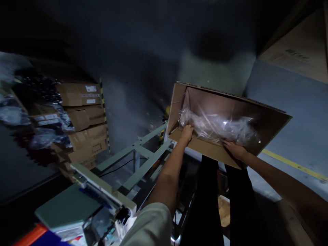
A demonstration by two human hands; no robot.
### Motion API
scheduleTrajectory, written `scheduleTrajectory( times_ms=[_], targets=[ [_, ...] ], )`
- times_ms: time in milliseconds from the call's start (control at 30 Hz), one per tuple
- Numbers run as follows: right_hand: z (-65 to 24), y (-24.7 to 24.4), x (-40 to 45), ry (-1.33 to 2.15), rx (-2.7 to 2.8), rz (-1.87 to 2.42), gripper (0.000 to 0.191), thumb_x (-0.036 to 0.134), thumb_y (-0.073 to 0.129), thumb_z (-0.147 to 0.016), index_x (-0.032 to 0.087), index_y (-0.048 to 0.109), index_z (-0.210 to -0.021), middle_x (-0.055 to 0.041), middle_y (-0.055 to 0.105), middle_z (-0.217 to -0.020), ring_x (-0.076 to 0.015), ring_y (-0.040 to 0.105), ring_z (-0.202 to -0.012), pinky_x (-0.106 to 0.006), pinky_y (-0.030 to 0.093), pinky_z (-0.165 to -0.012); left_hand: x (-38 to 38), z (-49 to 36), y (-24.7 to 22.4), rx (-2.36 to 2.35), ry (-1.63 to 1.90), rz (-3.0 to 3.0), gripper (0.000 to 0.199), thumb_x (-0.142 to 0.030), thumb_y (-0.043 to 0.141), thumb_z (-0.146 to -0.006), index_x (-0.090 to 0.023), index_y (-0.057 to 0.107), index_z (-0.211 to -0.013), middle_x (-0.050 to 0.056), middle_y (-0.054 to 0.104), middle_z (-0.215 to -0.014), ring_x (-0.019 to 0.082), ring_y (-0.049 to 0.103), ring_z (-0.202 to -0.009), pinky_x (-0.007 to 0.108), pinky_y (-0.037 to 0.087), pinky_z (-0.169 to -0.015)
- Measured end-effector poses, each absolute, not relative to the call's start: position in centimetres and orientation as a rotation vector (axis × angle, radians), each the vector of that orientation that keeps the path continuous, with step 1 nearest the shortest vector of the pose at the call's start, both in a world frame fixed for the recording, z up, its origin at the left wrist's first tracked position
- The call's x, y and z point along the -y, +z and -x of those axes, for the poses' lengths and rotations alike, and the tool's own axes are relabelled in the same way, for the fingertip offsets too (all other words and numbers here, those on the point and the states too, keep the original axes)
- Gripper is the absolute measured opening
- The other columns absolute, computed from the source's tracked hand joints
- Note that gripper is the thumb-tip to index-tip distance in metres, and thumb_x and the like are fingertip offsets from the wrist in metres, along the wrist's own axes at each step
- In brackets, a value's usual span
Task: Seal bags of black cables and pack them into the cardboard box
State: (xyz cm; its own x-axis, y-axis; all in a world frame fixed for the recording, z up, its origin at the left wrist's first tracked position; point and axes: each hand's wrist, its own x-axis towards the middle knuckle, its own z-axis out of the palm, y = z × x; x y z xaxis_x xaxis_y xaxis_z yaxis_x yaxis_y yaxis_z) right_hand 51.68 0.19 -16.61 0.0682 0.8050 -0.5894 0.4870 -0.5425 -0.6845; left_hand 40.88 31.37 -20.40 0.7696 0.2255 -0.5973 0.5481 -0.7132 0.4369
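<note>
Sleeve (151,225) foremost, left hand (187,133) and right hand (234,149) clasp a carton (214,150) above dim floor (128,78).

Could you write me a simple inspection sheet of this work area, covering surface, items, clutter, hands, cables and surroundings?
Surface: green metal frame reaching towards the box; what supports the box cannot be told.
Things: open cardboard box with crumpled clear plastic inside.
Clutter: bagged items by stacked cartons.
Hands: left hand and right hand at the box's near side, by the plastic; grip unclear.
Cables: thin black cable by the frame.
Surroundings: dim; yellow floor line at right.
</note>
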Motion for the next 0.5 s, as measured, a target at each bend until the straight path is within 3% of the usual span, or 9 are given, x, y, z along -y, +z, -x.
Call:
scheduleTrajectory(
  times_ms=[67,133,233,300,400,500],
  targets=[
    [-51.9,-16.0,0.1,1.515,1.287,2.074,0.036,0.011,0.046,-0.093,0.017,0.077,-0.110,-0.0143,0.075,-0.117,-0.0255,0.072,-0.105,-0.039,0.058,-0.100,-30.1,-40.0,-20.9,-0.618,-0.747,-2.337,0.013,-0.021,0.060,-0.100,-0.013,0.070,-0.098,0.008,0.070,-0.101,0.021,0.066,-0.100,0.041,0.054,-0.097],
    [-53.0,-14.8,-0.5,1.499,1.291,2.092,0.039,0.019,0.045,-0.101,0.017,0.074,-0.126,-0.0155,0.072,-0.128,-0.0286,0.067,-0.117,-0.045,0.053,-0.109,-29.5,-40.2,-20.6,-0.674,-0.735,-2.356,0.025,-0.017,0.050,-0.102,-0.014,0.072,-0.113,0.015,0.069,-0.120,0.025,0.062,-0.119,0.045,0.049,-0.107],
    [-55.0,-14.5,-1.4,1.276,1.190,2.272,0.052,0.032,0.047,-0.106,0.024,0.051,-0.158,-0.0146,0.040,-0.165,-0.0378,0.034,-0.153,-0.068,0.020,-0.126,-28.2,-41.4,-19.9,-0.580,-0.702,-2.410,0.047,-0.030,0.049,-0.105,-0.024,0.055,-0.151,0.014,0.040,-0.165,0.031,0.031,-0.156,0.056,0.026,-0.128],
    [-55.7,-16.2,-1.3,1.179,1.059,2.371,0.058,0.032,0.057,-0.101,0.024,0.050,-0.158,-0.0152,0.031,-0.170,-0.0422,0.022,-0.157,-0.075,0.006,-0.124,-26.7,-42.0,-20.1,-0.427,-0.843,-2.378,0.064,-0.041,0.061,-0.100,-0.035,0.041,-0.161,0.006,0.020,-0.175,0.035,0.009,-0.163,0.066,0.012,-0.130],
    [-55.0,-20.3,-0.9,1.218,0.900,2.389,0.053,0.027,0.063,-0.093,0.015,0.062,-0.144,-0.0211,0.045,-0.160,-0.0422,0.033,-0.151,-0.074,0.019,-0.122,-24.8,-42.2,-21.6,-0.383,-1.059,-2.255,0.081,-0.031,0.078,-0.087,-0.034,0.044,-0.160,0.009,0.020,-0.175,0.039,0.005,-0.163,0.072,0.020,-0.125],
    [-54.0,-22.1,-0.6,1.209,0.738,2.392,0.045,0.028,0.061,-0.092,0.013,0.066,-0.133,-0.0196,0.055,-0.152,-0.0366,0.038,-0.146,-0.067,0.023,-0.124,-24.4,-41.8,-22.0,-0.506,-1.016,-2.195,0.080,-0.014,0.078,-0.083,-0.030,0.050,-0.156,0.011,0.029,-0.172,0.038,0.014,-0.162,0.068,0.029,-0.124]
  ],
)
